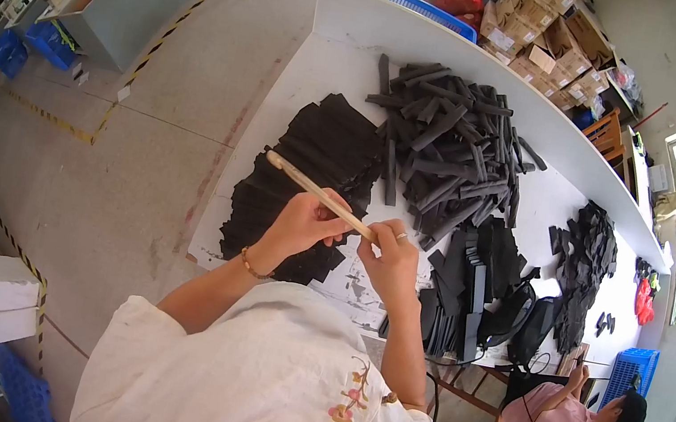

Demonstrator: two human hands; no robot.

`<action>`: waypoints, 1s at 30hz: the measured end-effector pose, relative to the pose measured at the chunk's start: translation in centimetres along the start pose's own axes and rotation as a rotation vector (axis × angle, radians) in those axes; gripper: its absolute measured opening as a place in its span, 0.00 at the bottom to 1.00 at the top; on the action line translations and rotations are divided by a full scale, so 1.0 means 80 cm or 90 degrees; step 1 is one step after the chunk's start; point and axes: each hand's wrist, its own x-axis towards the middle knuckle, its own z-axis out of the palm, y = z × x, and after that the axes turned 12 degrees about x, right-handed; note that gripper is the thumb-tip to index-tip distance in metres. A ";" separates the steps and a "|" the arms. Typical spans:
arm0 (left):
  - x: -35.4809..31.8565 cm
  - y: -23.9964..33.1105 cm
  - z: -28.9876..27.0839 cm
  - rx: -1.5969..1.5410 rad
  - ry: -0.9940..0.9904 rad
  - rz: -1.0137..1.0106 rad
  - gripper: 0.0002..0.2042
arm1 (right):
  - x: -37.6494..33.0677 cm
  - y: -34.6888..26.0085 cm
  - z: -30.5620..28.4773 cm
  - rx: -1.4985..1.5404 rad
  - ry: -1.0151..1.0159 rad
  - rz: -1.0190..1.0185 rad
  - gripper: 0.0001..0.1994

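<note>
A pale wooden stick (pixel 307 181) slants across in front of me, its rounded free end up to the left. My right hand (pixel 394 264), with a ring on one finger, grips the stick's lower right end. Closed around its middle stretch is my left hand (pixel 304 225); the fingertips are partly hidden. Below the stick, overlapping flat black fabric-like strips (pixel 314 139) cover the left part of the white table (pixel 276 101). Beyond my right hand rises a heap of dark grey tube-like pieces (pixel 449 145).
Right of the heap lie stacked black pieces (pixel 453 276), black bags (pixel 522 320) and another dark pile (pixel 585 273). A raised white board (pixel 390 17) edges the table's far side. A person in pink (pixel 559 417) sits at the right. Cardboard boxes (pixel 548 45) stand behind.
</note>
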 end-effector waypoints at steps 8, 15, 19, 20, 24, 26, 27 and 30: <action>-0.007 -0.001 0.027 -0.196 -0.017 -0.148 0.06 | 0.001 0.019 0.006 0.072 0.263 -0.036 0.08; 0.029 -0.014 0.000 -0.246 0.054 -0.102 0.20 | 0.005 0.016 -0.015 0.173 0.203 0.008 0.05; 0.055 0.017 0.000 -0.183 -0.179 -0.004 0.19 | 0.005 0.008 -0.011 0.211 0.089 0.015 0.06; 0.064 0.015 -0.004 -0.033 -0.260 -0.004 0.18 | 0.007 0.006 -0.012 0.195 0.068 -0.007 0.07; 0.069 0.014 -0.013 0.110 -0.328 -0.004 0.10 | 0.009 0.004 -0.024 0.113 0.067 -0.050 0.09; 0.062 0.010 -0.004 0.006 -0.302 -0.001 0.10 | 0.015 0.010 -0.025 0.032 0.134 -0.143 0.11; 0.054 0.006 0.007 0.007 -0.304 0.000 0.10 | 0.019 0.011 -0.027 0.030 0.136 -0.144 0.11; 0.025 -0.007 0.038 -0.158 -0.169 -0.030 0.10 | 0.035 0.031 -0.044 -0.081 0.291 -0.200 0.12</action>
